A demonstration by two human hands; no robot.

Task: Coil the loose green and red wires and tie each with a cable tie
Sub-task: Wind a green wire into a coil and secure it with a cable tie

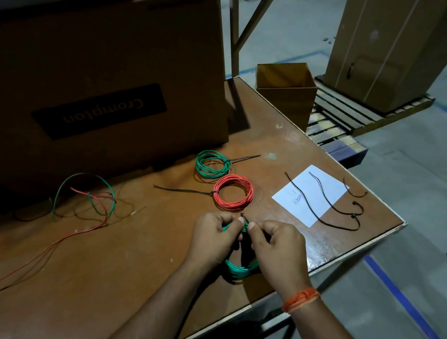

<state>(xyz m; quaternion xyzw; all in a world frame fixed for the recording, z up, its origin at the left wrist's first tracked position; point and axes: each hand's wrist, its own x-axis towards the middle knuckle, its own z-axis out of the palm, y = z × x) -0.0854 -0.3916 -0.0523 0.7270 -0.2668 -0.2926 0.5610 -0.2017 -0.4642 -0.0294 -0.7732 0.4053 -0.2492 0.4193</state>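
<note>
Head view: near the desk's [318,258] near edge, left hand [216,238] grips the green coil [241,270] to hold its loops together while right hand [277,248] pinches the cable tie [242,215] at its top, probably cinching it. Further in lie finished red coil [233,192] and green coil [213,164], each tied; loose wires [87,201] wait toward the left, spare ties [332,207] toward the right edge.

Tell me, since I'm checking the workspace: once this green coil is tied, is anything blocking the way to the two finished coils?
Nothing visible does. Both hands hold the green coil, and bare table lies between it and the tied red coil and tied green coil. The loose wires lie off to the left.
</note>
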